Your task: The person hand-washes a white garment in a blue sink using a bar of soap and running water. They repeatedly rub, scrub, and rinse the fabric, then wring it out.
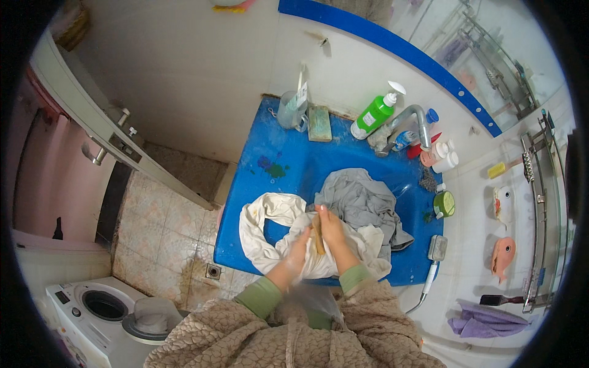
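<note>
Over the near edge of a blue sink counter (pixel 236 230), my two hands work close together on a cream-white garment (pixel 261 242). A narrow brown bar (pixel 318 236), possibly soap, lies between my palms against the cloth. My right hand (pixel 332 229) is closed along the bar's right side. On the other side, my left hand (pixel 297 250) is closed, with its fingers at the white fabric; the fingertips are partly hidden. Just beyond my hands, a wet, crumpled grey garment (pixel 356 196) lies in the basin, touching the white one.
Along the back stand a clear jug (pixel 291 111), a block-shaped bar (pixel 319 124), a green pump bottle (pixel 374 116) and the curved tap (pixel 422 122). A shower head (pixel 437 248) hangs at the right. Lower left is a washing machine (pixel 92 313) with its door open.
</note>
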A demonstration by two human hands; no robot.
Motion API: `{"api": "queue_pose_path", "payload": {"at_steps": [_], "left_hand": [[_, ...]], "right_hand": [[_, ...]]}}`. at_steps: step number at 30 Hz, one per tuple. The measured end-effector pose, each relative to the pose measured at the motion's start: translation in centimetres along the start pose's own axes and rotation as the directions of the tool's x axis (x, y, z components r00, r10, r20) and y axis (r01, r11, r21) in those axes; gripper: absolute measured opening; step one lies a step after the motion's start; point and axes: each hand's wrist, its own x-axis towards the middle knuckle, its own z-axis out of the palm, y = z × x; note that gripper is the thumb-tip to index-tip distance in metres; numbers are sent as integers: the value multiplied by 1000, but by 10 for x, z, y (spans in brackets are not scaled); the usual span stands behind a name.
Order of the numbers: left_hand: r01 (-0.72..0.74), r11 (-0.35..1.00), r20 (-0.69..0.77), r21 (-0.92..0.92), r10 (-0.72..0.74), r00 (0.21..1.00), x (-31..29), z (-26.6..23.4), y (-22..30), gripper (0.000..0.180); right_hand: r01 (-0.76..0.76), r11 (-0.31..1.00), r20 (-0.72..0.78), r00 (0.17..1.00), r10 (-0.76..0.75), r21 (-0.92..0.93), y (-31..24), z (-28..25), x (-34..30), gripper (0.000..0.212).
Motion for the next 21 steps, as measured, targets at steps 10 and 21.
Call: {"api": "queue_pose_path", "payload": {"at_steps": [10, 21], "left_hand": [[-198, 943, 199, -267, 255, 946, 16, -11, -8, 49], [-186, 942, 355, -278, 281, 892, 16, -28, -11, 63]], "right_hand": [[415, 757, 70, 894, -443, -505, -47, 11, -58, 43], [464, 704, 83, 860, -504, -538, -68, 13, -95, 48]]}}
